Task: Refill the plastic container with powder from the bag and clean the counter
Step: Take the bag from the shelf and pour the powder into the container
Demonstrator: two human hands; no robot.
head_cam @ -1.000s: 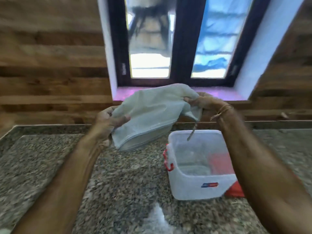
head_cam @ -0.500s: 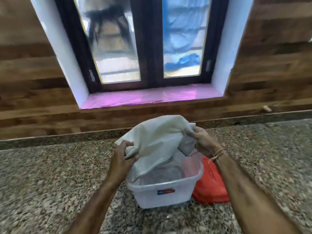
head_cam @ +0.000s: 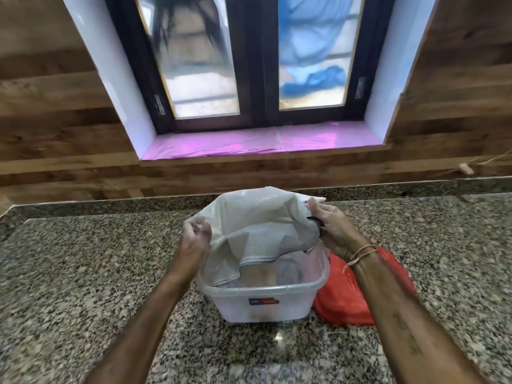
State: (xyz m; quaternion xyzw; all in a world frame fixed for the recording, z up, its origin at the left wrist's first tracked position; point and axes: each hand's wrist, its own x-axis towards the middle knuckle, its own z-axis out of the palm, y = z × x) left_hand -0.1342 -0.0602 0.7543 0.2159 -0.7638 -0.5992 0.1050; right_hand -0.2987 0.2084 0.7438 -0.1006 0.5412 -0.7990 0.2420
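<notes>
Hands are meeting over the clear rectangular plastic container (head_cam: 266, 300), one at each side of the pale grey-white woven bag (head_cam: 257, 231) they are holding up between them. The left hand (head_cam: 194, 242) is curling shut on the bag's edge above the container's left rim, fingers bunched into the fabric; the right hand (head_cam: 329, 228), with a thread band at the wrist, is pinching the bag's opposite edge between thumb and fingers above the container's far right corner, sitting a little higher and farther back than the left. Stretched between the two grips, the bag is running crosswise over the container, its long axis left to right, and its loose lower fold is drooping down inside the container's walls toward the near left side. Some pale brownish powder seems to be lying at the container's bottom, though the blur is keeping the amount unclear. Both hands are about equally near the container, so the pour is turning on which end gets lifted; raising the right side would likely send the contents down toward the left. A red plastic lid (head_cam: 357, 295) is lying just right of the container, touching it, on the speckled granite counter (head_cam: 83, 273) spreading all around the container.
</notes>
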